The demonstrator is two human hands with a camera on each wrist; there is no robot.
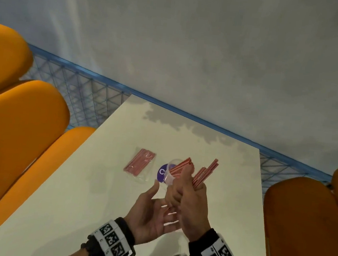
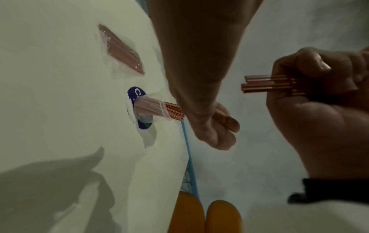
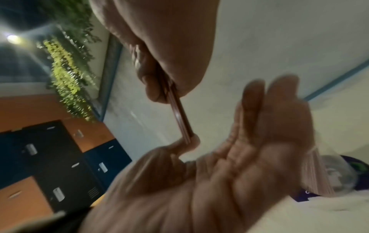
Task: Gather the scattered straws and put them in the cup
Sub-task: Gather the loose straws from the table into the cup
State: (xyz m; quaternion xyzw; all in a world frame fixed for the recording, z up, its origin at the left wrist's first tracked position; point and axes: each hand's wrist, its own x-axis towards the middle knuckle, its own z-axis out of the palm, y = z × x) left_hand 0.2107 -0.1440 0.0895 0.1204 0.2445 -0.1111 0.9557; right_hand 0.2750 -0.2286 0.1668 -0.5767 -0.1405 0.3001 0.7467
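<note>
at the lower centre of the head view, your right hand (image 1: 192,205) is curled round a bundle of red straws (image 1: 205,174), thumb up along them, their far ends fanning out toward the upper right above the knuckles. the left wrist view shows the same grip from the side at the right edge of the frame: fingers wrapped tight, straw ends (image 2: 265,84) sticking out to the left. your left hand (image 1: 151,211) sits just left of the right one, palm turned up and fingers relaxed and spread, holding nothing; in the right wrist view its open palm (image 3: 229,173) fills the lower half of the frame, blurred, and the near ends of the held straws (image 3: 179,116) come down to one of its fingertips.

just above your hands in the head view, the clear plastic cup (image 1: 171,169) stands on the bench (image 1: 74,191) on a round purple sticker (image 1: 161,172), with a batch of red straws (image 1: 181,163) already inside, leaning out toward the upper right. the left wrist view shows those straws (image 2: 173,111) poking past the cup's rim (image 2: 162,110).

to the left of the cup, apart from it, a clear packet of red straws (image 1: 139,163) lies flat on the bench. orange chairs (image 1: 17,132) flank the bench at the left and right edges of the frame, and a blue wire-mesh rail (image 1: 80,89) runs behind it.
</note>
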